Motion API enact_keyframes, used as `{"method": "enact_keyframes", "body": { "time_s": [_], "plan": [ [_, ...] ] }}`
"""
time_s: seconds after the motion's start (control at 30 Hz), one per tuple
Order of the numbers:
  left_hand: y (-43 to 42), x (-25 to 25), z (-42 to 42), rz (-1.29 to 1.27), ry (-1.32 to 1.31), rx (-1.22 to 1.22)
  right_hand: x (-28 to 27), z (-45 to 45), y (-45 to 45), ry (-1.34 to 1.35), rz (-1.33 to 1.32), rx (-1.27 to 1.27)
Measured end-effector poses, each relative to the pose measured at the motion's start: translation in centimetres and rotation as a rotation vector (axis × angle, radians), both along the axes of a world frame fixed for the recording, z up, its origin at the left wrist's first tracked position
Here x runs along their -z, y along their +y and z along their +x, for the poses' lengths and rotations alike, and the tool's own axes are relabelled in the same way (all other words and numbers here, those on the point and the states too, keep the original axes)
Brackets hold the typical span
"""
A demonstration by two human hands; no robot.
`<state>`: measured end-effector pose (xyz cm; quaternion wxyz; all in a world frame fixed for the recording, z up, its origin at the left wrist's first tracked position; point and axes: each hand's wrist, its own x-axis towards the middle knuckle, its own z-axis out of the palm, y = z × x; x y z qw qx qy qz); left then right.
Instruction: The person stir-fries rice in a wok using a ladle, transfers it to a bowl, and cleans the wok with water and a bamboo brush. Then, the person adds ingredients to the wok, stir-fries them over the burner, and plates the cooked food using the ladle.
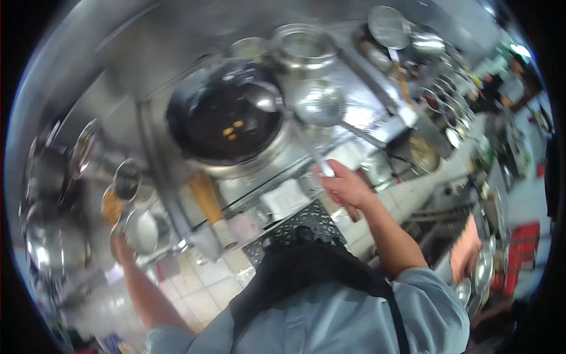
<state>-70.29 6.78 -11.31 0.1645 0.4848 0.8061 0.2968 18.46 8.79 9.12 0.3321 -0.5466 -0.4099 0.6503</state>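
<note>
- Far left: big metal pot (pixel 54 248), set apart from our bowls by a gap.
- Our left hand (pixel 120 249) is at the near side of the bowl group, right by the white bowl (pixel 142 231). Blur there; we can't tell if it grips a rim or just rests.
- Bowl of yellow-brown food (pixel 112 206) sits just past that hand; dark round bowl (pixel 127 180) beyond it.
- Brush (pixel 206 200) lies between bowls and stove front, handle end toward the counter edge.
- Wok (pixel 194 127) sits on the stove, rim raised above the metal around it. A few yellow pieces (pixel 232 129) lie well inside the rim.
- Our ladle (pixel 306 141): head over the wok's right side, shaft crossing the rim down to us.
- White cloth (pixel 285 197) lies at the counter's front edge, below the shaft.
- Our right hand (pixel 348 187) is clenched round the ladle handle, out past the counter edge, over floor tiles.
- Skimmer (pixel 319 103) is close to the shaft's right; tight on that side.
- Far right: person (pixel 514 85), well apart from us.
</note>
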Motion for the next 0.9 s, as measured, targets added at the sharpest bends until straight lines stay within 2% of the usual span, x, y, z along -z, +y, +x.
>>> {"method": "enact_keyframes", "body": {
  "time_s": [0.03,0.07,0.1,0.2,0.27,0.3,0.4,0.43,0.47,0.5,0.53,0.67,0.77,0.8,0.87,0.9],
  "plan": [
    [0.8,-1.2,-0.5,-0.13,0.444,0.263,0.1,0.2,-0.8,0.061,-0.023,0.021],
    [1.5,-4.7,2.2,-0.122,0.795,0.48,0.2,0.2,-1.4,0.121,-0.033,0.055],
    [1.3,-3.0,-0.2,-0.086,0.465,0.421,-0.5,0.0,-2.1,0.117,-0.008,0.074],
    [3.2,-4.9,5.0,-0.114,-0.26,0.051,-1.6,-0.1,-3.5,0.153,0.053,0.102],
    [2.9,-5.0,4.6,-0.122,-0.429,-0.247,-1.5,-0.1,-3.9,0.181,0.084,0.126],
    [2.8,-5.1,4.4,-0.145,-0.468,-0.284,-1.4,-0.1,-4.1,0.195,0.098,0.124],
    [3.4,-4.7,4.5,-0.235,-0.513,-0.115,-1.0,-0.2,-5.3,0.271,0.115,0.194],
    [3.7,-4.6,4.4,-0.266,-0.533,-0.033,-1.2,0.0,-5.7,0.309,0.116,0.224],
    [4.5,-4.7,3.9,-0.326,-0.499,0.191,-1.5,0.3,-6.3,0.35,0.116,0.251],
    [3.7,-5.2,4.2,-0.231,-0.78,-0.074,-1.7,0.7,-6.9,0.39,0.116,0.277],
    [3.1,-5.5,4.9,-0.206,-0.686,-0.171,-1.7,1.2,-7.5,0.423,0.117,0.323],
    [2.1,-8.7,5.8,-0.106,-0.445,-0.179,-2.9,4.8,-9.5,0.495,0.14,0.502],
    [1.6,-12.9,7.6,0.037,-0.44,-0.082,-2.9,9.2,-10.5,0.499,0.2,0.645],
    [2.2,-14.3,9.3,0.085,-0.528,-0.017,-2.8,11.0,-10.5,0.476,0.22,0.701],
    [4.9,-17.8,16.7,0.15,-0.883,0.105,-2.6,15.2,-9.8,0.362,0.27,0.791],
    [9.0,-14.6,15.4,0.212,-1.02,0.16,-2.5,17.5,-9.2,0.273,0.298,0.827]
  ]
}}
